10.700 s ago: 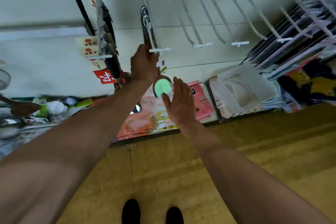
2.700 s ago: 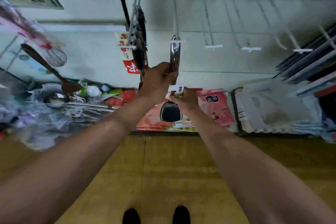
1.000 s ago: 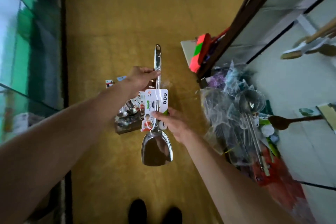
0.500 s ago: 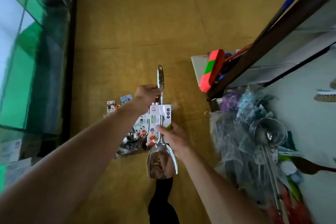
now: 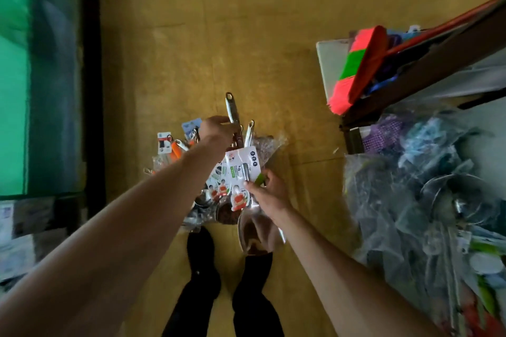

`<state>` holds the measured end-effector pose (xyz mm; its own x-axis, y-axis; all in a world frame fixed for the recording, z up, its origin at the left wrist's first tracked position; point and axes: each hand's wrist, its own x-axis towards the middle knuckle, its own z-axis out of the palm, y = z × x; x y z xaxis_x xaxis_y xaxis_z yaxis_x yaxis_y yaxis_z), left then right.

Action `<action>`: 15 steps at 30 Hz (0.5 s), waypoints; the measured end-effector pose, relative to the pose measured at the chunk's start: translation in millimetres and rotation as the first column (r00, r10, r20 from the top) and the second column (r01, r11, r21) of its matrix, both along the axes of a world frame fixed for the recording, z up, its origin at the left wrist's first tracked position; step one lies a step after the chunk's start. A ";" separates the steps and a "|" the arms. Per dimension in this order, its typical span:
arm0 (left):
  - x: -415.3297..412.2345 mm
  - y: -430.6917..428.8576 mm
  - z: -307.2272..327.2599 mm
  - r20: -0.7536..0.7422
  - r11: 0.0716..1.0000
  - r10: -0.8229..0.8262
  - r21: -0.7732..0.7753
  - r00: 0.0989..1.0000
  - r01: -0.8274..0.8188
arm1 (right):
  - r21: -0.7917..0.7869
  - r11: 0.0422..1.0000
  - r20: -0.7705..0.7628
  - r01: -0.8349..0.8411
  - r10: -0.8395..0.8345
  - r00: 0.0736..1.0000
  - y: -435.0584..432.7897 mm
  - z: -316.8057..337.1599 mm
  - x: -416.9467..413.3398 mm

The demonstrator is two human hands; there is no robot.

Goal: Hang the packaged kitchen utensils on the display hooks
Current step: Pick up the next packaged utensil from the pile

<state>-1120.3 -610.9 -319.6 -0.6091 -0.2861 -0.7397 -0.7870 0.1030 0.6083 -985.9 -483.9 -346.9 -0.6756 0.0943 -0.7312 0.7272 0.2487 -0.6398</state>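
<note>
I am looking down at the yellow floor; no display hooks are in view. My right hand [image 5: 269, 194] pinches a steel spatula [image 5: 256, 227] at its white printed card [image 5: 242, 164], with the blade hanging low over my feet. My left hand [image 5: 216, 128] curls round a second steel handle [image 5: 230, 105] that sticks up beside the spatula's own handle. Below both hands lies a pile of packaged utensils [image 5: 175, 145] with white and orange cards, partly hidden by my left forearm.
A red and green broom [image 5: 356, 63] leans on a dark shelf frame at the right. Bagged steel ladles and strainers [image 5: 427, 200] crowd the lower right. A green glass panel [image 5: 16, 90] with a dark frame runs along the left. My legs [image 5: 202, 268] stand just behind the pile.
I turned from the hooks to the floor pile. In the last half second both hands sank lower over the pile, and a second steel handle now shows in my left hand.
</note>
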 end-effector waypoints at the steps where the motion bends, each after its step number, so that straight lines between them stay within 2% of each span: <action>1: 1.9 -7.6 -18.2 0.031 0.999 0.038 0.009 0.999 -0.038 | 0.024 0.999 0.005 -0.021 0.021 1.000 -1.4 -12.1 -2.1; 4: 9.9 -29.0 -69.9 0.142 0.991 0.120 0.036 0.982 -0.127 | 0.054 0.989 0.000 -0.138 0.138 0.990 -3.4 -52.5 -10.8; 9: 29.2 -72.4 -162.8 0.300 0.959 0.241 0.074 0.923 -0.275 | 0.185 0.895 0.030 -0.406 0.408 0.913 -17.6 -131.0 -27.5; 15: 49.4 -95.3 -220.3 0.289 0.926 0.345 0.052 0.893 -0.375 | 0.282 0.797 0.064 -0.534 0.540 0.839 -34.5 -181.5 -25.9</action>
